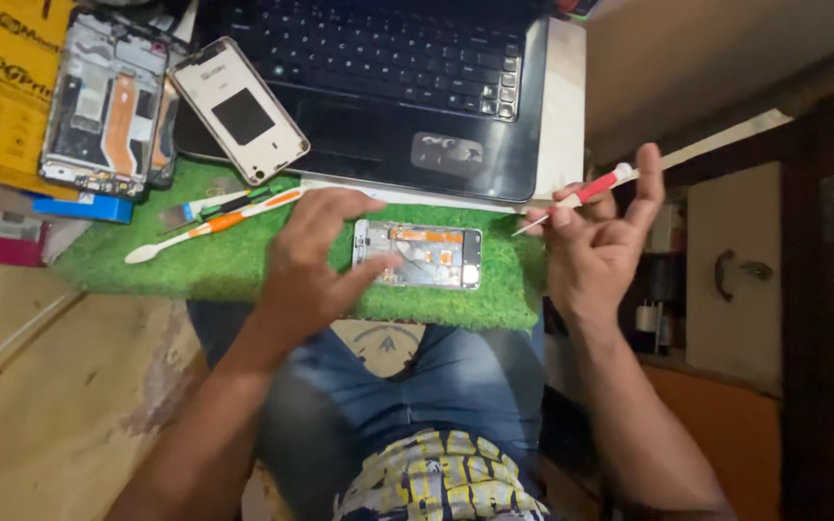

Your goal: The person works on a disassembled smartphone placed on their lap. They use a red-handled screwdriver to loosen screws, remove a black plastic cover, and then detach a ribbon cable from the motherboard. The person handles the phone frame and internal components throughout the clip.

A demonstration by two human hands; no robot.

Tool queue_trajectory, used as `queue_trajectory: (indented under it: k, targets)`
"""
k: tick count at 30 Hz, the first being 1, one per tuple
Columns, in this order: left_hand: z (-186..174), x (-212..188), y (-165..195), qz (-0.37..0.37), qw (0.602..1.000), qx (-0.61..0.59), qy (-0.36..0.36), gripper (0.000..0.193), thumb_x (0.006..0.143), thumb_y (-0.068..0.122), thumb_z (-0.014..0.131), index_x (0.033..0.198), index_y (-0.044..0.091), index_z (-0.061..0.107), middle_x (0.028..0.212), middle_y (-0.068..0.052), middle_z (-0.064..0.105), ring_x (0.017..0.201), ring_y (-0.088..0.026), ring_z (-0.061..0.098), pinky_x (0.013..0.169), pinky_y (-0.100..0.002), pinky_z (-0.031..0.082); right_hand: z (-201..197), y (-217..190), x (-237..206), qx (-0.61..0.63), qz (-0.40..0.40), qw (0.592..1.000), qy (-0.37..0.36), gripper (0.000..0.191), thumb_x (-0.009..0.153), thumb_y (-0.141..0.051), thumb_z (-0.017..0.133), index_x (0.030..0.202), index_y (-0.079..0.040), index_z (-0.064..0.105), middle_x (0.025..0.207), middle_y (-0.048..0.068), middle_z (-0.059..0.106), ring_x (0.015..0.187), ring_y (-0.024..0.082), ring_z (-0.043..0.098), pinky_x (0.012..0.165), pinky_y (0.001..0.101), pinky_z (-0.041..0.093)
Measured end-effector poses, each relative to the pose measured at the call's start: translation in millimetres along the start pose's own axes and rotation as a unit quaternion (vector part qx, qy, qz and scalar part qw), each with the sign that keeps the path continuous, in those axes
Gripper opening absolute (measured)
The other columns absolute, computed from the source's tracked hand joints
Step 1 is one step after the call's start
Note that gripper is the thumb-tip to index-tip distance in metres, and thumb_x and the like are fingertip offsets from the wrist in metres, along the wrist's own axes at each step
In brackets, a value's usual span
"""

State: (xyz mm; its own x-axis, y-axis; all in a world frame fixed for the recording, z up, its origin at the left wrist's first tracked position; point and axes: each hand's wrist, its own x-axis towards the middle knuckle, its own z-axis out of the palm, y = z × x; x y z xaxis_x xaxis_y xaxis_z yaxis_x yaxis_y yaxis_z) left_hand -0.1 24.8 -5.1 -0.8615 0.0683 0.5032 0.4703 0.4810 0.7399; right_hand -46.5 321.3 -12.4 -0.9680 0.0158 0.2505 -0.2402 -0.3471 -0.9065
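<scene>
At the far left edge of the counter (12, 386) a stripped phone frame (103, 101) lies with its orange flex showing, a white back cover (238, 109) just beside it toward the laptop (388, 87); on the left part of the green turf mat (195, 265) rests a white and orange pry tool (214, 225); the left hand (316, 260) is spread over the opened phone (419, 256), fingertips pressing its left end to steady it, gripping nothing closed; that phone lies near the mat's front edge, circuit side up; the right hand (596, 236) is raised off the mat's right edge, pinching a red-handled screwdriver (581, 198) between thumb and fingers, tip aimed at the phone but apart from it. The step in hand looks like working the internal screws; the next move calls for lowering the tip squarely onto a screw while the board is held flat.
</scene>
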Motion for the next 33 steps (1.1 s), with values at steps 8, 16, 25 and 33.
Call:
queue_trajectory:
  k: [8, 16, 25, 33]
  targets:
    - [1.6, 2.8, 6.3, 0.061, 0.994, 0.064, -0.069, 0.084, 0.077, 0.059, 0.08, 0.138, 0.004, 0.058, 0.136, -0.016, 0.061, 0.132, -0.037, 0.056, 0.112, -0.048, 0.044, 6.1, 9.1, -5.1, -0.008, 0.021, 1.0, 0.015, 0.081, 0.106, 0.004, 0.063, 0.167, -0.017, 0.014, 0.122, 0.012, 0.062, 0.102, 0.025, 0.072, 0.089, 0.0393, 0.064]
    - [7.7, 2.7, 0.7, 0.11, 0.972, 0.125, -0.165, 0.061, 0.091, 0.051, 0.067, 0.135, 0.009, 0.064, 0.142, -0.012, 0.061, 0.136, -0.033, 0.054, 0.117, -0.05, 0.039, 3.7, 10.7, -23.5, -0.126, -0.08, 0.978, -0.148, 0.077, 0.105, 0.011, 0.058, 0.165, -0.019, 0.021, 0.126, 0.016, 0.059, 0.103, 0.021, 0.068, 0.087, 0.0439, 0.066]
    - [8.7, -0.6, -5.0, 0.106, 0.97, 0.123, -0.179, 0.055, 0.093, 0.046, 0.068, 0.129, 0.005, 0.065, 0.144, -0.011, 0.061, 0.136, -0.032, 0.054, 0.119, -0.049, 0.038, -0.2, 14.4, -34.9, -0.156, -0.072, 0.956, -0.238, 0.078, 0.105, 0.013, 0.058, 0.165, -0.019, 0.021, 0.126, 0.018, 0.058, 0.102, 0.022, 0.068, 0.094, 0.0418, 0.064]
    - [8.6, -0.4, -2.1, 0.096, 0.972, 0.123, -0.176, 0.055, 0.093, 0.047, 0.067, 0.13, 0.006, 0.067, 0.143, -0.01, 0.062, 0.136, -0.031, 0.055, 0.118, -0.048, 0.038, 2.3, 11.9, -32.9, -0.17, -0.075, 0.95, -0.252, 0.078, 0.103, 0.014, 0.059, 0.164, -0.019, 0.023, 0.124, 0.019, 0.059, 0.099, 0.021, 0.068, 0.092, 0.0394, 0.064]
